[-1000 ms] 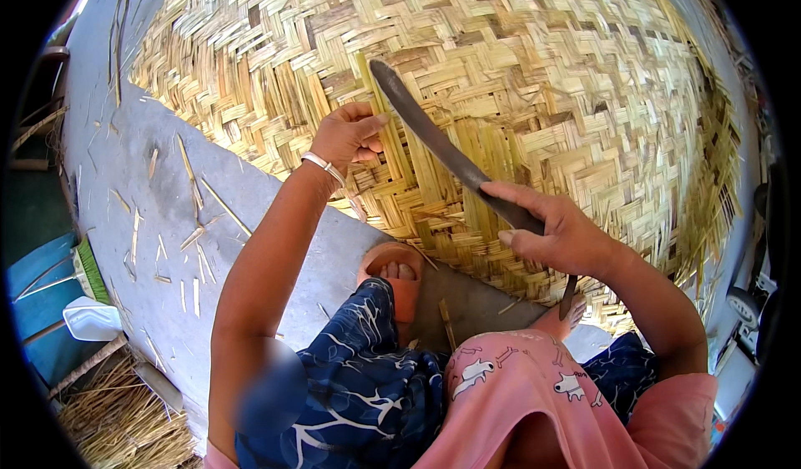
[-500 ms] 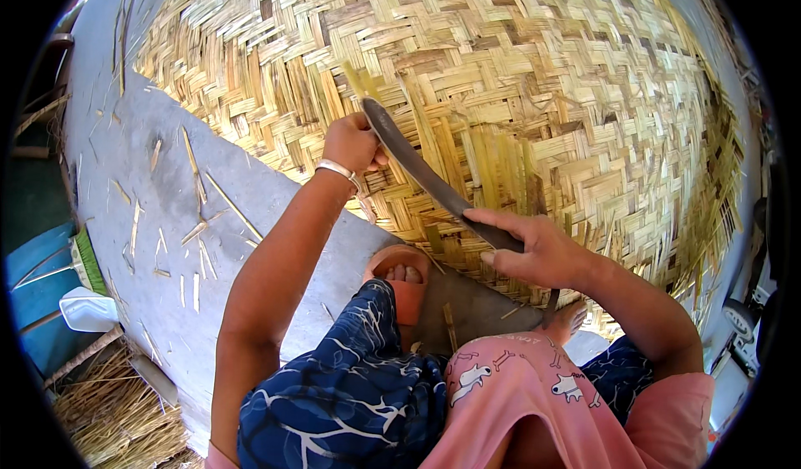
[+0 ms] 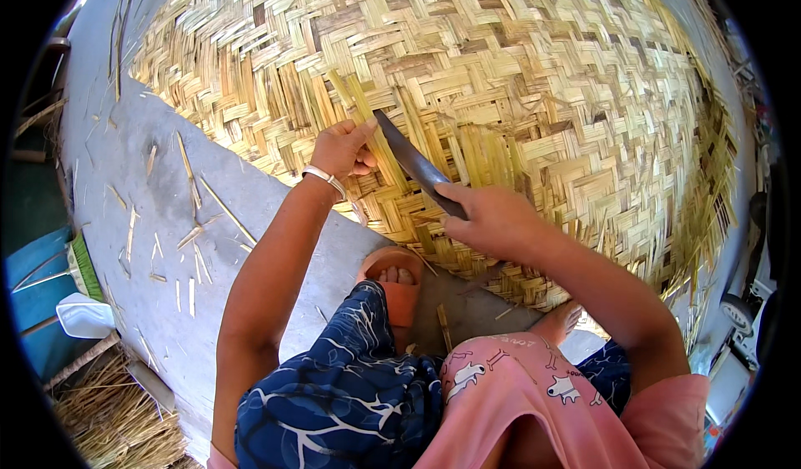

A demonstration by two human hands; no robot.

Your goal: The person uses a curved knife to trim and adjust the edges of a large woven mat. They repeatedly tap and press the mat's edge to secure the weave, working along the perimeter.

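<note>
A large mat woven from flat yellowish strips (image 3: 534,93) spreads out in front of me. Near its left front edge, my left hand (image 3: 340,148) pinches a greenish-yellow strip (image 3: 360,98) that stands up from the weave. My right hand (image 3: 492,219) is closed around the near end of a long dark knife (image 3: 409,156); its handle is hidden in the fingers. The blade slants away to the left, its tip close beside the pinched strip and my left fingers. Between the knife and the right side, several loose strip ends (image 3: 488,156) lie over the weave.
Grey concrete floor (image 3: 158,210) lies left of the mat, scattered with cut slivers. A green-bristled brush (image 3: 83,264), a white plastic container (image 3: 85,315) and a straw heap (image 3: 117,402) are at the far left. My sandalled foot (image 3: 392,281) is at the mat's near edge.
My right hand has moved left and away from me, and the knife's blade has turned. My left hand has shifted slightly left, with the strip now plainly between its fingers.
</note>
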